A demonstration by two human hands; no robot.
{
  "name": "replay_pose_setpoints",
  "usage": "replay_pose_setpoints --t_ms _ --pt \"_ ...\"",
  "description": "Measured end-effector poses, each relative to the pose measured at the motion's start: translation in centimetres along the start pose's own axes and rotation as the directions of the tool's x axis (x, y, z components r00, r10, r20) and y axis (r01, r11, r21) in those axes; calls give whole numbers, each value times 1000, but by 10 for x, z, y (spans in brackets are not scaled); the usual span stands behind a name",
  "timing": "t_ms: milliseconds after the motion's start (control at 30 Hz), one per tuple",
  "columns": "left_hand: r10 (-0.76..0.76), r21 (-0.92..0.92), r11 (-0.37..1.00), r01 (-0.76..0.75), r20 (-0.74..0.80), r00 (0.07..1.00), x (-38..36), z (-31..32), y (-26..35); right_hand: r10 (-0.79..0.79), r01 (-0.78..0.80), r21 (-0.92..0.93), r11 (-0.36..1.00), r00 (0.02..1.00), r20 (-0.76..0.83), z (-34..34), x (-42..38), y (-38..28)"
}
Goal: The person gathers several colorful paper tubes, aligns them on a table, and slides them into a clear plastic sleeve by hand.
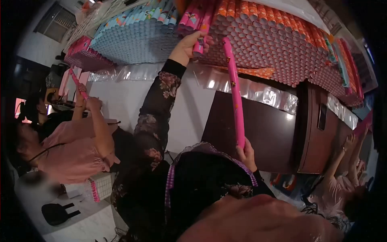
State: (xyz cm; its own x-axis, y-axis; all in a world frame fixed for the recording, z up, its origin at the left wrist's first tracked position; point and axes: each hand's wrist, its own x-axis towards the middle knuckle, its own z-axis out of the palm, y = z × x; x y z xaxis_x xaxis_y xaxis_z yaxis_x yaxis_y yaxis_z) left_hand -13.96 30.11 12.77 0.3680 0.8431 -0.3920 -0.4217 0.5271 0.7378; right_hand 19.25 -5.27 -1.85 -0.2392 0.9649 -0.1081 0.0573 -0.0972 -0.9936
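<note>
At the pink stack, my left hand (192, 44) has its fingers wrapped round one end of a pink printed tube (198, 49). More pink tubes (196, 18) lie directly behind it. Low and to the right, my right hand (247, 155) is closed on the lower end of a long pink tube (235, 90) with small printed figures. That tube stands nearly upright in the view, its top end just in front of the piled orange tubes (266, 44). Part of the left-hand tube is hidden by my fingers.
Blue tubes (139, 40) are piled left of the pink ones. Clear plastic sleeves (258, 93) hang along the table edge above a dark brown cabinet (258, 125). A person in pink (76, 145) at left holds another pink tube (75, 78); another person's arm (342, 155) is at right.
</note>
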Motion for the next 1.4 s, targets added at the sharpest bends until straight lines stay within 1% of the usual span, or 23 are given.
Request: replay_pose_setpoints --t_ms 67,133,167,333,367,467,500,533,567,600,667,700,733,767,800,867,967,1033,1067,1100,1233,1300,1400 --pt "-31 -71 997 33 24 999 14 10 12 -42 42 2 999 996 79 -25 0 -9" --pt "-137 -330 921 209 227 964 38 -9 17 67 -86 133 987 988 135 -42 -6 2" --pt "-89 -256 956 140 201 975 47 -19 21 -36 32 40 999 994 101 -47 -8 5" --pt "61 -378 924 -55 5 998 51 -30 12 33 -38 55 998 996 82 -57 -29 -3" --pt "39 -434 899 54 202 979 49 -37 9 37 -37 5 999 995 96 -56 -35 -4" --pt "88 -411 911 -29 127 988 25 -58 -24 -6 6 9 1000 1000 16 -40 -56 4" --pt "91 -379 925 -11 194 977 25 -75 -37 -8 8 18 1000 1000 6 -32 -62 7" --pt "82 -378 926 6 217 973 12 -73 -47 93 -92 166 982 996 1 -24 -68 5" --pt "112 -353 933 -74 87 990 -3 -68 -66 194 -183 313 932 981 -4 -15 -73 3" --pt "141 -319 936 -149 -47 989 -16 -60 -86 180 -169 236 957 983 -24 -5 -78 7" --pt "96 -229 969 -98 -20 995 -33 -46 -130 179 -168 157 973 982 -54 13 -88 3" --pt "66 -129 989 -67 -14 998 -42 -39 -150 42 -43 -14 999 996 -73 20 -87 -4" --pt "45 -121 992 -37 62 997 -50 -31 -166 -92 79 -182 980 994 -65 27 -88 -10" --pt "22 -112 994 -7 132 991 -56 -24 -178 69 -72 -117 990 997 -32 31 -92 -16" --pt "26 -188 982 25 263 964 -57 -22 -188 -37 14 -317 948 997 -68 35 -95 -13" --pt "157 -191 972 -137 94 983 -61 -7 -199 -129 75 -608 790 991 -46 40 -101 -13" --pt "3 -321 947 9 37 999 -72 3 -202 -75 36 -716 697 997 -22 43 -112 -23" --pt "16 -358 932 -61 -128 992 -91 23 -207 -140 85 -757 648 990 -8 33 -117 -6" --pt "116 -321 937 -137 -82 990 -96 26 -210 -203 138 -763 631 979 10 30 -116 0" --pt "156 -337 921 -193 -133 979 -104 30 -216 -67 44 -736 675 998 -2 22 -114 3" --pt "296 -244 913 -326 -153 943 -128 49 -225 136 -19 -648 762 982 130 -11 -68 -16" --pt "350 -217 904 -369 -124 929 -131 62 -240 -28 150 -607 781 978 206 -23 -39 -19" --pt "375 -294 881 -372 -46 926 -133 90 -258 -126 230 -522 821 966 227 -8 2 -56"
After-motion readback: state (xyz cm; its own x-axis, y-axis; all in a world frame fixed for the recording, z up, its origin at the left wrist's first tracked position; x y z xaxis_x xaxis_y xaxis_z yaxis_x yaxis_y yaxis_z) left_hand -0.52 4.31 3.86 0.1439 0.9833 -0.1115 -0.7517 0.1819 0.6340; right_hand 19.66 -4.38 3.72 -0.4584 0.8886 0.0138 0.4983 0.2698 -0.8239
